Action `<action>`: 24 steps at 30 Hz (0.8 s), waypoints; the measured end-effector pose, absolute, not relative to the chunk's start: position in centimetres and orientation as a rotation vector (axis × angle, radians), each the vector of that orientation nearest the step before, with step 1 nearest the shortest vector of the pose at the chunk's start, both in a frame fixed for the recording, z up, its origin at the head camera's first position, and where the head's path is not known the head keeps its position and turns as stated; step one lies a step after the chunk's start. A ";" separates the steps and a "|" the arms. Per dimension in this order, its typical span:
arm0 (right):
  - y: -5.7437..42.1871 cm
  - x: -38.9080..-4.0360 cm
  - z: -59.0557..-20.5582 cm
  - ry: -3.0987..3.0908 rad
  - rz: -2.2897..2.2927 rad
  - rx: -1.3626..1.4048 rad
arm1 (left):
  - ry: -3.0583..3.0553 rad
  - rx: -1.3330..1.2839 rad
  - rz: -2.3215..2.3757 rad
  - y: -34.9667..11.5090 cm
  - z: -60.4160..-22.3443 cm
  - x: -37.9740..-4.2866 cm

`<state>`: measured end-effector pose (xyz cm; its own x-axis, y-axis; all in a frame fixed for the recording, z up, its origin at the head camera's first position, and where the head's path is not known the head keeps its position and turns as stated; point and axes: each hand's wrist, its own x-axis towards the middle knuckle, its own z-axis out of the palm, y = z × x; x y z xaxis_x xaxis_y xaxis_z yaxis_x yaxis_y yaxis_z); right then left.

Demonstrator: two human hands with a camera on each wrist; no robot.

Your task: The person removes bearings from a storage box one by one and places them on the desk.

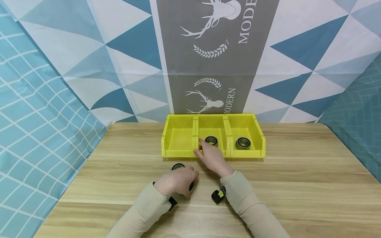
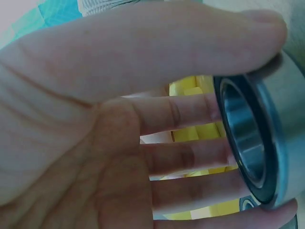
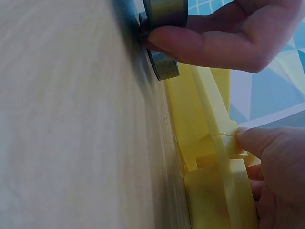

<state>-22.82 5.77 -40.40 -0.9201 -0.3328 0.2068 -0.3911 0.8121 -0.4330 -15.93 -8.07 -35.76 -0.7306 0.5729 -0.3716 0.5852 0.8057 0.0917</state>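
My left hand (image 1: pixel 178 180) holds a ball bearing (image 2: pixel 291 129) with a steel outer ring and black seal, pinched between thumb and fingertips low over the table. Just beyond that hand a second bearing (image 1: pixel 175 166) lies on the wood, partly covered by the hand in the head view. My right hand (image 1: pixel 212 158) grips the front rim of the yellow bins (image 3: pixel 221 112) where the left and middle ones meet. Its thumb presses the outside of the lip, and the other fingers reach in behind it.
Three yellow bins stand side by side at the table's back edge. One bearing (image 1: pixel 216 142) lies in the middle bin and another (image 1: pixel 238 144) in the right bin. Patterned cloth (image 1: pixel 137 56) hangs behind the wooden table (image 1: pixel 297 185). A black strap (image 1: pixel 217 197) hangs by the right cuff.
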 end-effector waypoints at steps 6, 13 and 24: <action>5.8 -22.9 -40.4 -2.888 0.728 0.567 | 2.636 0.884 -0.113 -7.8 -35.8 -15.7; 5.7 -22.9 -40.6 -2.899 0.747 0.553 | 2.645 0.852 -0.165 -7.5 -36.3 -15.6; 5.7 -23.0 -40.5 -2.907 0.761 0.547 | 2.635 0.813 -0.178 -7.3 -36.3 -15.5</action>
<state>-22.95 5.71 -40.50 -0.9322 -0.3183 0.1722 -0.3618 0.8122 -0.4577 -15.52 -7.32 -36.32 -0.7622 0.5173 -0.3891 0.5650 0.8251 -0.0099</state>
